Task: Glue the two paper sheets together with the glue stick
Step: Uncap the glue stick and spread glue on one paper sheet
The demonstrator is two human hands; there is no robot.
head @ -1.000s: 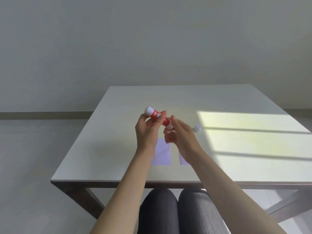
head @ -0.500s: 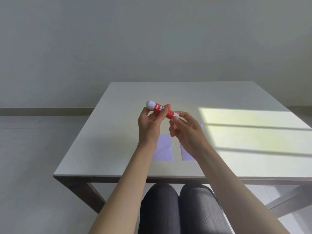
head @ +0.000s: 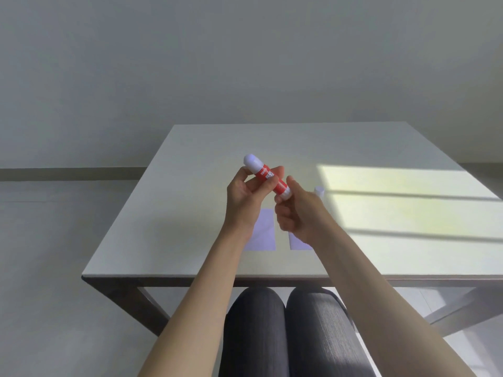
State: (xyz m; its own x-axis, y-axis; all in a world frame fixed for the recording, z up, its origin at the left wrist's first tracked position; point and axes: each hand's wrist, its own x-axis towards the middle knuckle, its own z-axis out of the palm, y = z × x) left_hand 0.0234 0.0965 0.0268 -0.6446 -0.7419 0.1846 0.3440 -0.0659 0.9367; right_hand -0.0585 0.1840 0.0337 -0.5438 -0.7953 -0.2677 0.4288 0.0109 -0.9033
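Observation:
I hold a red glue stick [head: 268,176] with white ends in the air above the table, tilted with one white end up and to the left. My left hand [head: 249,198] grips its red body. My right hand [head: 296,213] pinches its lower white end with the fingertips. Two pale purple paper sheets lie side by side on the table below my hands: the left sheet [head: 265,232] and the right sheet [head: 298,242], which my right wrist mostly hides. A small white cap [head: 319,190] stands on the table to the right of my hands.
The pale table [head: 190,213] has its front edge just above my knees. A bright patch of sunlight [head: 402,210] covers its right half. Behind the table are a plain wall and grey floor.
The glue stick has tipped more steeply, its upper end higher. My right hand has dropped lower and uncovered the white cap on the table.

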